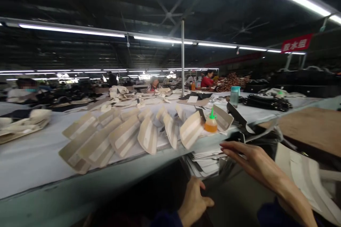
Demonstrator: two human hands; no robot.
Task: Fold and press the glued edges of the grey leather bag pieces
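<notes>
My left hand [193, 200] rests low at the bottom centre, fingers loosely curled against a dark surface under the table edge, with nothing visibly in it. My right hand [249, 158] reaches forward with fingers stretched out, its tips close to a stack of white sheets [204, 161] below the table edge. It holds nothing. A row of several beige cut pieces [125, 136] with pale strips lies overlapped on the long white table [32, 156]. A small orange glue bottle [211, 124] with a green tip stands at the right end of the row.
A teal-capped cup [234, 95] and dark pieces [269, 103] lie farther back. A brown board [311, 127] sits at right, white sheets [306, 181] below it. A metal pole [182, 58] rises behind the table. Other people work at distant tables.
</notes>
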